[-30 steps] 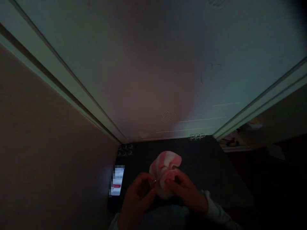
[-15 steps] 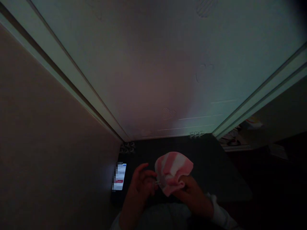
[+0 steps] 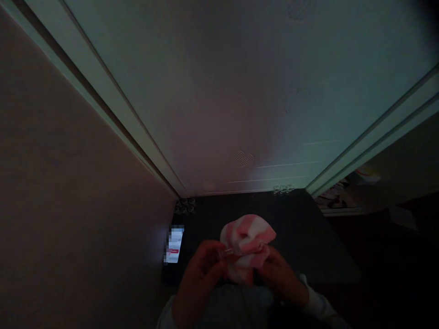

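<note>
My left hand [image 3: 204, 267] is closed around a small clear glass-like object [image 3: 225, 252]; its exact kind is hard to make out in the dim light. A pink and white striped cloth [image 3: 248, 230] is bunched in my right hand [image 3: 279, 274], whose fingers are partly hidden behind it. One end of the clear object touches the cloth's folds. Both hands are above the near part of a dark table [image 3: 308, 237].
Several small clear glass-like objects [image 3: 185, 205] stand at the table's back left, and a similar group [image 3: 283, 189] at the back right. A lit phone [image 3: 175, 246] rests at the left edge. A pale panel [image 3: 212, 128] rises behind; a wall [image 3: 85, 205] borders the left.
My left hand's fingers have closed in on the clear object, which now shows against the cloth. The cloth is more folded and hangs lower. The camera view has shifted slightly.
</note>
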Action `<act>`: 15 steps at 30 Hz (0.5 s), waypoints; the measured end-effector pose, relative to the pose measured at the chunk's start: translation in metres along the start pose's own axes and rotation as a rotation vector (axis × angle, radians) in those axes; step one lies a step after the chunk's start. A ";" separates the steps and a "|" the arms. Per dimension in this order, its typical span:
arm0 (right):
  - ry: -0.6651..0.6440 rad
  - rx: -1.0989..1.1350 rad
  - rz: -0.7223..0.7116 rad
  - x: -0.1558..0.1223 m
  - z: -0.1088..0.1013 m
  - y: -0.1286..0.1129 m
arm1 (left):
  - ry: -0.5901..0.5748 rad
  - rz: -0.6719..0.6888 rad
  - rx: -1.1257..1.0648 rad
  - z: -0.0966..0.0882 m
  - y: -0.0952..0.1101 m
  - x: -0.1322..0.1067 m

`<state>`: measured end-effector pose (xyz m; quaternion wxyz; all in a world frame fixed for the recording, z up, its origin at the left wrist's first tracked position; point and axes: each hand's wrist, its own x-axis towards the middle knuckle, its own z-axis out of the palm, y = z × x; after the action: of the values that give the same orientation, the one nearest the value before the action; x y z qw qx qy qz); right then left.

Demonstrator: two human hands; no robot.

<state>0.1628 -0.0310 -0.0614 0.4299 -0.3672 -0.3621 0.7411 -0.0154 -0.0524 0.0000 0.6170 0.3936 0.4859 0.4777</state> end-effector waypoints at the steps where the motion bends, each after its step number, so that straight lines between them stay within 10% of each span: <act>1: -0.021 0.045 0.005 0.000 -0.001 0.002 | 0.004 0.009 0.014 0.000 -0.001 -0.001; 15: -0.028 -0.288 -0.110 0.001 -0.004 -0.017 | -0.019 0.250 0.604 -0.005 0.001 0.003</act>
<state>0.1722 -0.0232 -0.0488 0.4077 -0.3944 -0.4902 0.6617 -0.0198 -0.0490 -0.0010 0.4133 0.6199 0.5479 0.3803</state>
